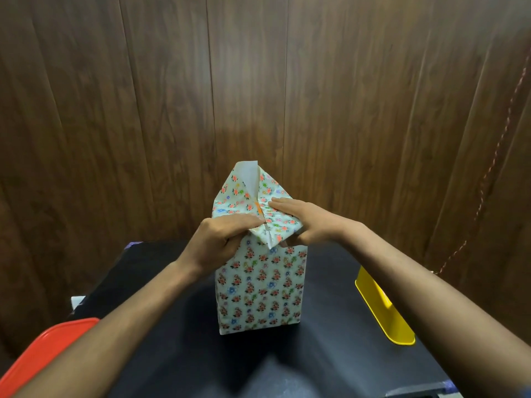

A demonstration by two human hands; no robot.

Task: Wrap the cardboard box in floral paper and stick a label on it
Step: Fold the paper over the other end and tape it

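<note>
A tall box wrapped in floral paper [260, 288] stands upright in the middle of a black table [178, 340]. Its top end is unclosed, with paper flaps [244, 191] folded inward and a white underside showing at the far peak. My left hand [221, 239] grips the near-left top edge, fingers curled over the paper. My right hand [301, 222] lies over the right flap with straight fingers on top and the thumb beneath the fold. A small orange mark [258, 208] shows at the seam between the hands. No label is visible.
A yellow plastic container [382, 317] sits on the table to the right of the box. A red lid [43, 357] lies at the near-left corner. A dark wood-panelled wall [258, 96] rises right behind the table.
</note>
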